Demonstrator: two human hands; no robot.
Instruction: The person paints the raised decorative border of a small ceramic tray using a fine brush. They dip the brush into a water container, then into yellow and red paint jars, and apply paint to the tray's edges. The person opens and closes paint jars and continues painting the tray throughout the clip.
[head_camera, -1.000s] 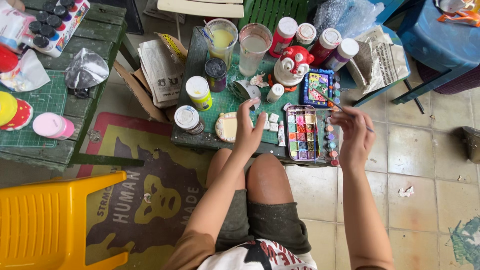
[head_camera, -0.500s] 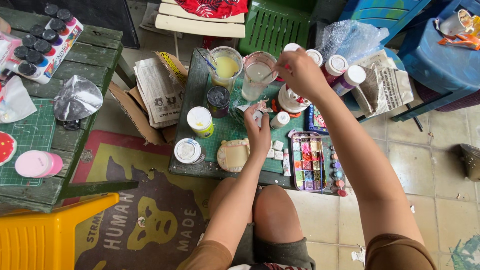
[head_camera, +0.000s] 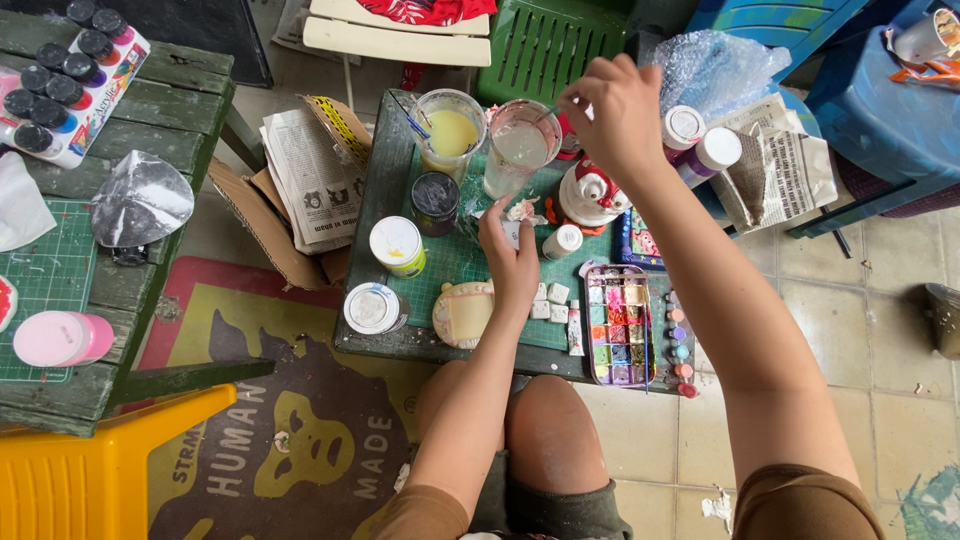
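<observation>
Right hand: my right hand (head_camera: 615, 110) is clenched around a thin paintbrush (head_camera: 548, 112), its tip dipped in the clear cup of cloudy water (head_camera: 519, 148).
Left hand: my left hand (head_camera: 512, 262) lies flat and released on the green mat (head_camera: 455, 262), fingertips touching a small white piece near the cup's base; it grips nothing.
Thing being painted: the round cream plaque (head_camera: 463, 314) sits at the near edge of the desk (head_camera: 380, 180), just beside my left wrist.
Done so far: the plaque face looks pale cream with a pinkish rim; I judge only base colour is laid.
Left to do: detail seems not yet begun, and the red-and-white figurine (head_camera: 592, 192) stands close under my right hand.
Cups: 2, one with yellow water (head_camera: 450, 130) and one cloudy.
Paint jars on the desk: 3 white-lidded ones (head_camera: 396, 245) near my left hand, 1 dark-lidded jar (head_camera: 436, 200), and 2 white-capped bottles (head_camera: 700, 140) to the right.
Palettes: 1 watercolour tray (head_camera: 620, 325) with many filled wells.
</observation>
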